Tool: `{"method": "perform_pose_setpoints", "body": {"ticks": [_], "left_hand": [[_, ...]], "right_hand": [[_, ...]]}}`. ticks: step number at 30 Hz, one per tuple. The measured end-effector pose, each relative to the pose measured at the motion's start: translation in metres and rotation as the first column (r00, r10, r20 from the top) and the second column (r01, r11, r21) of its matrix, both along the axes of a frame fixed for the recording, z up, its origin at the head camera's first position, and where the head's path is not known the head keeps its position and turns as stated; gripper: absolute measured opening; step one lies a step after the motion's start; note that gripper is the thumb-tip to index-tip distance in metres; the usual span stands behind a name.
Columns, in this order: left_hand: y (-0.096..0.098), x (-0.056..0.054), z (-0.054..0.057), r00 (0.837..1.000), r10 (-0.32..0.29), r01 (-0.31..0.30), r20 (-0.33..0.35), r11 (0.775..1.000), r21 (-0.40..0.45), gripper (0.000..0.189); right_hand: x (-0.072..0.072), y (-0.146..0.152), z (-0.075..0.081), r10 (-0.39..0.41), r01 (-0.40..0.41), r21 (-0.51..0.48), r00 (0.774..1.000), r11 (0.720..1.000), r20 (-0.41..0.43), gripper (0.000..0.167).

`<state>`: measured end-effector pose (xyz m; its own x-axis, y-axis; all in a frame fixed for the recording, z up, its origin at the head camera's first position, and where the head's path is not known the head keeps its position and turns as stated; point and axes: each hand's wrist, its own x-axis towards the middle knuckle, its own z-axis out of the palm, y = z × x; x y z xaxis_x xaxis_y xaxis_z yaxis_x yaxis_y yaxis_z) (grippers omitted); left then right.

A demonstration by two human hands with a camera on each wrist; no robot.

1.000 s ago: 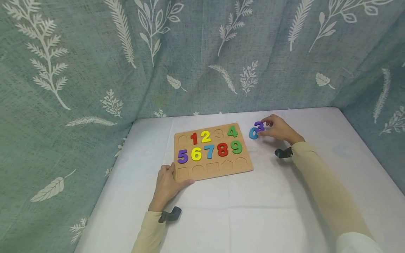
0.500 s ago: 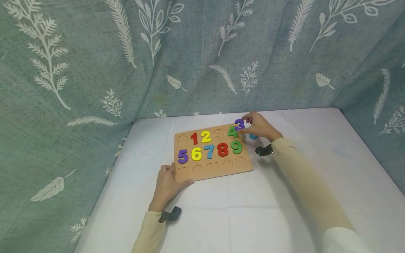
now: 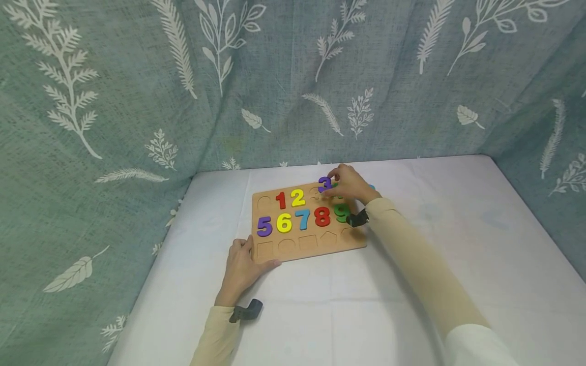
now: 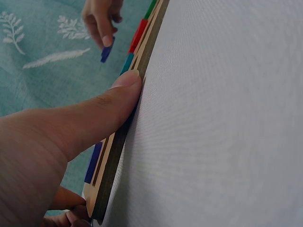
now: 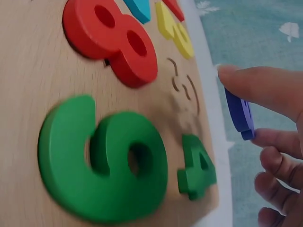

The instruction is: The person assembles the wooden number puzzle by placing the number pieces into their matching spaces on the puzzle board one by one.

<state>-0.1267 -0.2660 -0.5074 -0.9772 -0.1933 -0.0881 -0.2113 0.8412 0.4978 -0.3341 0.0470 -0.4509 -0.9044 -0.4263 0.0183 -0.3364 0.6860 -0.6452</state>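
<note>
My right hand [image 3: 349, 184] pinches a purple number 3 piece [image 3: 324, 184] between thumb and fingers. In the right wrist view the purple 3 [image 5: 240, 113] is held apart from the board, near the 3-shaped recess [image 5: 184, 85]. My left hand [image 3: 241, 267] holds the near left corner of the wooden number puzzle board [image 3: 293, 249], thumb along the front edge and fingers at the left edge. Seated in the board are a red 1 [image 3: 281, 200], yellow 2 [image 3: 297, 197], purple 5 [image 3: 264, 226] and several other numbers. The green 4 [image 5: 196, 168] is partly covered by my right hand in the head view.
A blue piece [image 3: 372, 187] lies right of the board, mostly hidden behind the right hand. Bare recesses, one a square [image 3: 265, 249], line the board's front row. A white cloth [image 3: 366, 305] covers the table; a leaf-patterned green curtain [image 3: 274, 76] hangs behind.
My right hand has carried the purple 3 leftward from beside the blue piece, past the green 4, to over the board's top row. My left hand has stayed at the corner.
</note>
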Motion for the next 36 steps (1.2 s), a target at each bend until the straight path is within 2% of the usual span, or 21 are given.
{"method": "perform_pose_setpoints", "body": {"ticks": [7, 13, 23, 36], "left_hand": [[-0.001, -0.001, -0.001, 1.0, -0.008, 0.008, -0.008, 1.0, 0.0, 0.125], [-0.002, 0.0, -0.002, 1.0, -0.013, 0.013, -0.01, 1.0, 0.001, 0.126], [-0.002, 0.001, 0.0, 1.0, -0.017, 0.018, -0.02, 1.0, 0.007, 0.123], [-0.002, 0.0, 0.0, 1.0, -0.019, 0.019, -0.021, 1.0, 0.009, 0.123]], "right_hand": [[-0.003, -0.016, -0.01, -0.008, 0.008, -0.003, 1.0, 1.0, 0.028, 0.064], [-0.003, -0.027, -0.019, -0.012, 0.012, 0.056, 1.0, 0.998, -0.006, 0.061], [0.0, -0.034, -0.019, -0.019, 0.015, 0.109, 0.999, 0.994, 0.03, 0.064], [0.0, -0.034, -0.019, -0.018, 0.014, 0.098, 0.999, 0.995, 0.037, 0.062]]}}
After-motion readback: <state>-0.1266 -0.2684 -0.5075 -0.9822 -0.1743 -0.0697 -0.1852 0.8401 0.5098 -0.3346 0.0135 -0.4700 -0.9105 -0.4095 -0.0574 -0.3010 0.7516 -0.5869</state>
